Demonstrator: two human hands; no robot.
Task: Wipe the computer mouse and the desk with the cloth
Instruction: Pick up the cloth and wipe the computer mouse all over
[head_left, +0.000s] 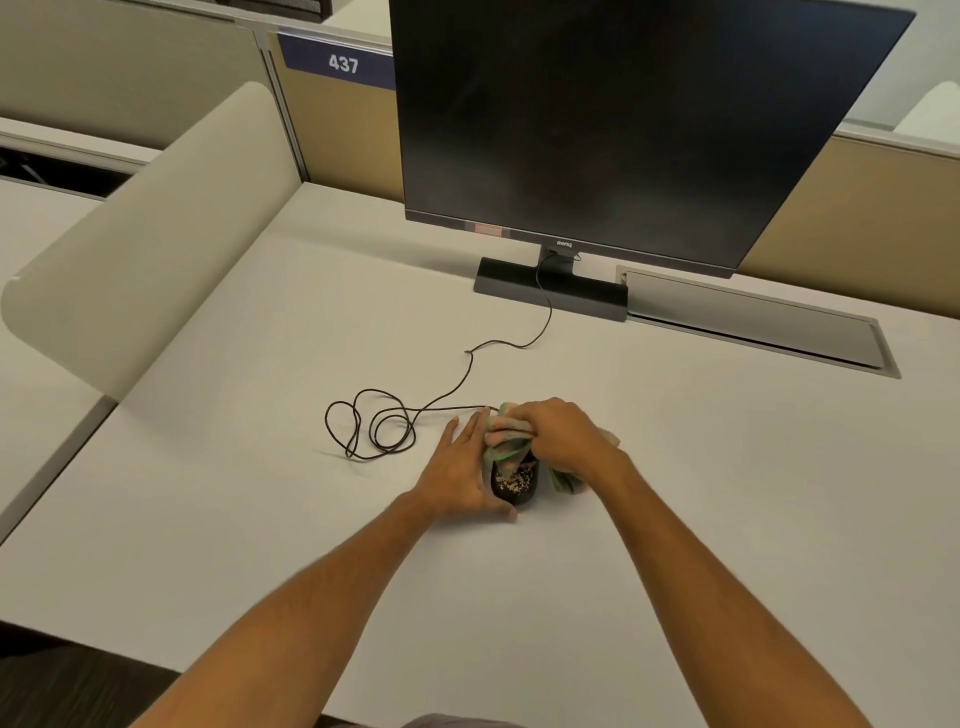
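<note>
Two hands at mouse, front of monitor: left hand fingers pressed together, bracing mouse's left side; right hand fingers pinching cloth atop. Crumbs cover mouse's rear; sweep rearward, pressure light, mouse steadied on surface.

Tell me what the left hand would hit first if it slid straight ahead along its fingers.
Probably the mouse cable, just beyond the left hand fingertips; depth is uncertain. The cloth sits just right of that line.

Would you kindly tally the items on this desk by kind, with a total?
Monitor: 1
Computer mouse, speckled with crumbs: 1
Mouse cable: 1
Cloth: 1
Total: 4
The left hand steadies the mouse; the right hand presses the cloth onto it.
</note>
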